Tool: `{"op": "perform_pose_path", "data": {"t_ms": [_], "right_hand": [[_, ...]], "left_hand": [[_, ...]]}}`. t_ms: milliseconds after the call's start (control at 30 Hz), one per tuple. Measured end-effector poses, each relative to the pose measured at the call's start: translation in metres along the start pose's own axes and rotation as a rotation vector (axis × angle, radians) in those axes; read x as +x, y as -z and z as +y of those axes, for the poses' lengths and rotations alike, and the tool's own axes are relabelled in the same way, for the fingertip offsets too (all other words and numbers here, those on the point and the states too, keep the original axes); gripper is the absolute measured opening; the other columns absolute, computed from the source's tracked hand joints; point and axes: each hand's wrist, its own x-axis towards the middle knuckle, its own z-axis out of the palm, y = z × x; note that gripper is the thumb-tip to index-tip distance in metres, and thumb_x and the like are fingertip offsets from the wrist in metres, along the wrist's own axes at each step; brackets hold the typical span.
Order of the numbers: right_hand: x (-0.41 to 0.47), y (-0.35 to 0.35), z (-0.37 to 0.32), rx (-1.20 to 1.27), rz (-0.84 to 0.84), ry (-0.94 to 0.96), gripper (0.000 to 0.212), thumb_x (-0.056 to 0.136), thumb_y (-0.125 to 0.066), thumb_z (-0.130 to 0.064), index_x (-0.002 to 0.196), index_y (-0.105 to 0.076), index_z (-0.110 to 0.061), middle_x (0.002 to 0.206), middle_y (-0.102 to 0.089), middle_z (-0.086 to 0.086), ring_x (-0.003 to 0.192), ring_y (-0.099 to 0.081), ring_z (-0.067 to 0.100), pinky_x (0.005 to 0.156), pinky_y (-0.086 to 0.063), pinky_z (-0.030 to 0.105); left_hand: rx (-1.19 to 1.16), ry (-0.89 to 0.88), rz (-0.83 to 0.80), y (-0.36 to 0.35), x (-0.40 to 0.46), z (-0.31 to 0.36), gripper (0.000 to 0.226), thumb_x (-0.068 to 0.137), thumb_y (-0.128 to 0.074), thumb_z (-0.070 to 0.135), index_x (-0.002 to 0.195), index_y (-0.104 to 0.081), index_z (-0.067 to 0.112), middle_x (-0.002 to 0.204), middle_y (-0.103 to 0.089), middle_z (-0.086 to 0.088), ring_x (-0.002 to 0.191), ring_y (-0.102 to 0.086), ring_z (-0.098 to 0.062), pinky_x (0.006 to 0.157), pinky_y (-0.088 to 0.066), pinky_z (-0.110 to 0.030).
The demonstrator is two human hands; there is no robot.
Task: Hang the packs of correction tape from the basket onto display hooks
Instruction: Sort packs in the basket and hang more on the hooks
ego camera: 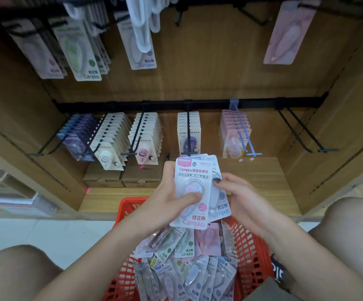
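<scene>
My left hand (171,199) grips a small stack of correction tape packs (194,177), its thumb pressed on the front pink-labelled Campus pack. My right hand (239,195) holds the right edge of the rear packs in that stack, with one fingertip on the front pack. The stack is upright above the red basket (252,248), which holds several more loose packs (189,263). On the lower rail, hooks (188,131) carry rows of packs, and an empty black hook (306,133) sticks out at the right.
The upper rail carries more hanging packs (82,48) on the left and a pink pack (287,33) on the right. Two cardboard boxes (124,177) sit on the wooden shelf floor. My knees flank the basket. Wooden side walls close the bay in.
</scene>
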Motion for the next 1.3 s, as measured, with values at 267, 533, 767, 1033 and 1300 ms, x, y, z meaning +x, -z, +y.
{"op": "perform_pose_path", "data": {"t_ms": [267, 533, 767, 1033, 1300], "right_hand": [[-0.021, -0.017, -0.018, -0.056, -0.023, 0.127, 0.025, 0.085, -0.071, -0.010, 0.108, -0.067, 0.000, 0.123, -0.065, 0.035, 0.101, -0.067, 0.042, 0.088, -0.050, 0.056], [0.013, -0.080, -0.065, -0.112, 0.080, 0.340, 0.017, 0.095, -0.069, -0.015, 0.108, -0.065, -0.005, 0.119, -0.071, 0.026, 0.101, -0.070, 0.038, 0.087, -0.052, 0.055], [0.027, -0.129, -0.080, -0.144, -0.038, 0.371, 0.014, 0.095, -0.068, -0.017, 0.106, -0.066, -0.009, 0.120, -0.074, 0.017, 0.103, -0.071, 0.034, 0.088, -0.053, 0.056], [0.041, -0.172, -0.077, -0.152, -0.117, 0.288, 0.018, 0.101, -0.061, -0.014, 0.115, -0.067, -0.005, 0.105, -0.077, 0.009, 0.096, -0.073, 0.029, 0.100, -0.049, 0.068], [0.054, -0.184, -0.080, -0.203, -0.081, 0.287, 0.021, 0.100, -0.065, -0.014, 0.112, -0.062, 0.003, 0.122, -0.070, 0.025, 0.115, -0.066, 0.049, 0.097, -0.049, 0.075]], "left_hand": [[-0.046, -0.061, 0.042, 0.023, -0.018, 0.020, 0.050, 0.096, -0.070, 0.005, 0.131, -0.038, 0.020, 0.122, -0.074, 0.006, 0.115, -0.072, -0.018, 0.089, -0.061, -0.043], [-0.041, -0.157, 0.438, 0.091, -0.012, 0.052, 0.034, 0.100, -0.066, 0.013, 0.122, -0.046, 0.030, 0.119, -0.073, 0.006, 0.108, -0.074, -0.016, 0.093, -0.061, -0.054], [0.138, -0.291, 0.564, 0.134, -0.010, 0.059, 0.040, 0.104, -0.057, 0.014, 0.132, -0.045, 0.040, 0.125, -0.064, 0.006, 0.107, -0.069, -0.010, 0.085, -0.060, -0.034], [0.079, -0.294, 0.499, 0.136, 0.007, 0.074, 0.018, 0.100, -0.064, 0.038, 0.113, -0.066, 0.027, 0.118, -0.071, 0.013, 0.109, -0.070, -0.008, 0.097, -0.057, -0.042], [0.112, -0.369, 0.579, 0.150, 0.013, 0.067, 0.018, 0.102, -0.066, 0.027, 0.119, -0.067, 0.022, 0.113, -0.073, 0.013, 0.106, -0.071, -0.008, 0.096, -0.059, -0.043]]}}
